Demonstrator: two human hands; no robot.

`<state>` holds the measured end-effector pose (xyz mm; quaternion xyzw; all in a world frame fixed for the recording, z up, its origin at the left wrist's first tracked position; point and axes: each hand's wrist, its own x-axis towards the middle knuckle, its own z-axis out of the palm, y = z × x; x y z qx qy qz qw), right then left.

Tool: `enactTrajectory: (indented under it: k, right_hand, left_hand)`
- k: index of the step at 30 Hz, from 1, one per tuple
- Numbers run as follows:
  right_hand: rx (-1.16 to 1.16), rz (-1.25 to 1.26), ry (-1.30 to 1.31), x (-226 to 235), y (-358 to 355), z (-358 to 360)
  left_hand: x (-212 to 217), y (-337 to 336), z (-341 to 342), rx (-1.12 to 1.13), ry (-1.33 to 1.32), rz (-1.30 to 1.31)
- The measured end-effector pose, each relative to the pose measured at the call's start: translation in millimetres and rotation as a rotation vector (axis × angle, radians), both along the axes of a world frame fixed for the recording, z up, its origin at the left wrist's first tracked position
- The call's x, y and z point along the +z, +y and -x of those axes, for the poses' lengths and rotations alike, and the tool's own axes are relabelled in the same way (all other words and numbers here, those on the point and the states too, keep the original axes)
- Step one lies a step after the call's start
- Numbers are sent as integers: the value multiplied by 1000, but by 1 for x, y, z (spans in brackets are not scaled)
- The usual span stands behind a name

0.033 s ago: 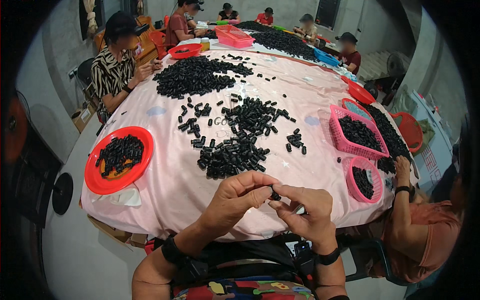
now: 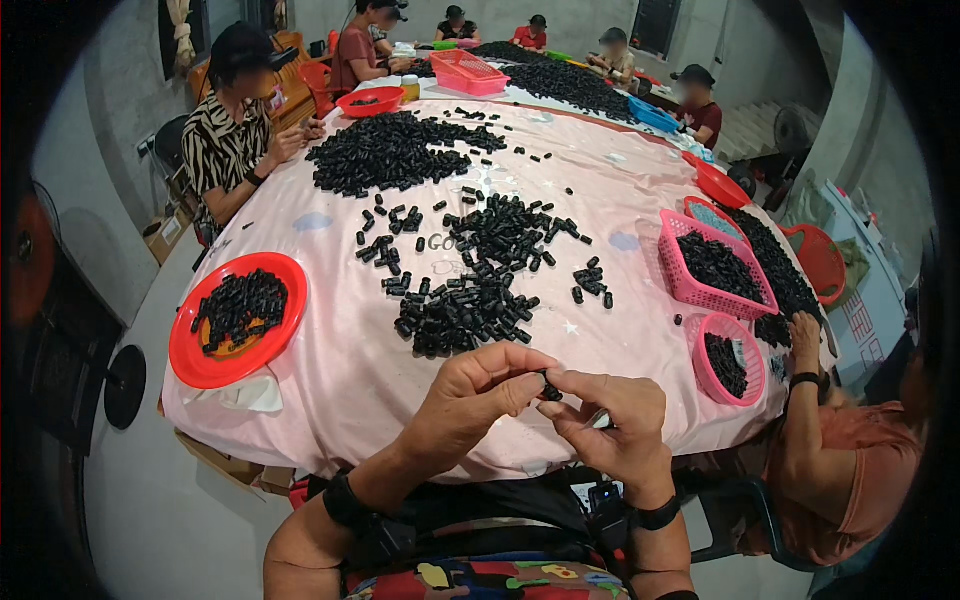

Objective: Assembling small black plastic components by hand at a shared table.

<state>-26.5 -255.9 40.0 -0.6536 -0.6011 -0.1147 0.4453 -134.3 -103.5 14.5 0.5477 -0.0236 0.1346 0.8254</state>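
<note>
Above the near edge of the table, my left hand (image 2: 472, 398) and my right hand (image 2: 622, 412) meet, fingers closed in a pinch. Between their fingertips is a small black cylindrical piece (image 2: 550, 390), partly covered by the fingers. Something pale and shiny shows in the curl of my right hand, too hidden to name. Just beyond my hands lies a loose heap of similar black pieces (image 2: 465, 315), running into another cluster (image 2: 505, 232) farther off. A few strays (image 2: 592, 282) lie to the right of it.
On the left stands a red plate (image 2: 290, 340) of black pieces. A pink basket (image 2: 672, 275) and a round pink basket (image 2: 757, 375) of pieces stand right. A bigger heap (image 2: 385, 155) lies farther back. Several people sit around; one person's hand (image 2: 805, 340) works at the right edge.
</note>
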Motion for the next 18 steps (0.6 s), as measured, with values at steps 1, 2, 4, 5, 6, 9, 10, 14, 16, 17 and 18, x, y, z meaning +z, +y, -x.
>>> enactTrajectory:
  k: [1,2,4,5,6,9,10,14,16,17,18]
  right_hand:
    - [1,1,0,0,-1,-1]
    - [8,3,-10,-1,-2,-1]
    - [15,4,-20,-2,-2,-1]
    - [-3,-19,56,-4,-2,0]
    - [-20,-41,132,-5,-2,0]
    - [-32,-16,347,-1,-1,0]
    - [-40,11,383,-1,-1,-1]
    - [-17,-1,490,-6,0,-3]
    - [-12,-21,534,-7,1,-2]
    - [-10,-20,535,-4,0,-1]
    - [-33,43,480,2,-1,1]
  left_hand:
    - [-1,0,0,-2,17,13]
    - [-2,0,0,-4,34,24]
    - [-4,1,0,-24,43,39]
    - [-4,1,-1,-48,52,56]
    - [-3,1,-1,-50,52,55]
    - [0,1,0,-59,101,38]
    - [0,1,0,-65,130,35]
    - [3,-1,1,-94,162,108]
    - [3,-2,1,-90,160,136]
    - [2,-1,1,-84,160,164]
    - [1,-1,1,-83,160,165]
